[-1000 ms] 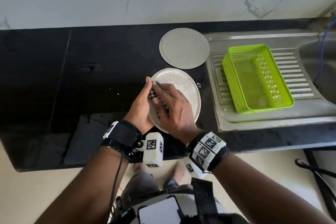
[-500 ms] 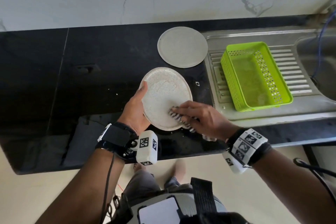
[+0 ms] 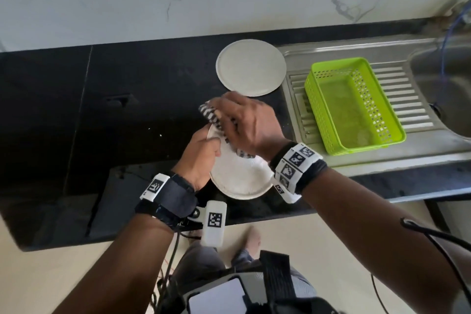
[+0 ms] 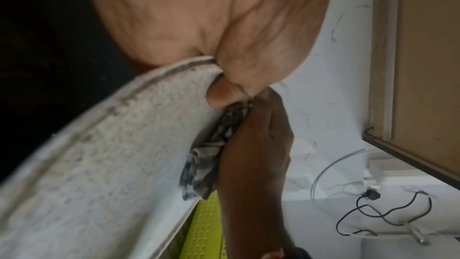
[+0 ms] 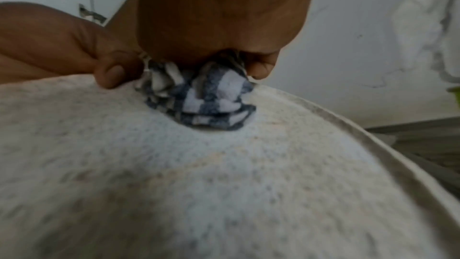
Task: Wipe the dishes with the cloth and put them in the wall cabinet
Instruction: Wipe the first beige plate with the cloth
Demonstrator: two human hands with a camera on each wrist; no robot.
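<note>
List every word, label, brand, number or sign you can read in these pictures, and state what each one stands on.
No readable words, brands or numbers appear in any view.
Black-and-white square code markers on the right wrist band: patterns only, no letters.
Similar markers on the left wrist band and the white camera block: patterns only.
The plate, cloth, second plate and green basket carry no lettering.

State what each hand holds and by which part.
Left hand grips the speckled plate by its left rim. Right hand holds the bunched checked cloth, pressing it on the plate's face.
</note>
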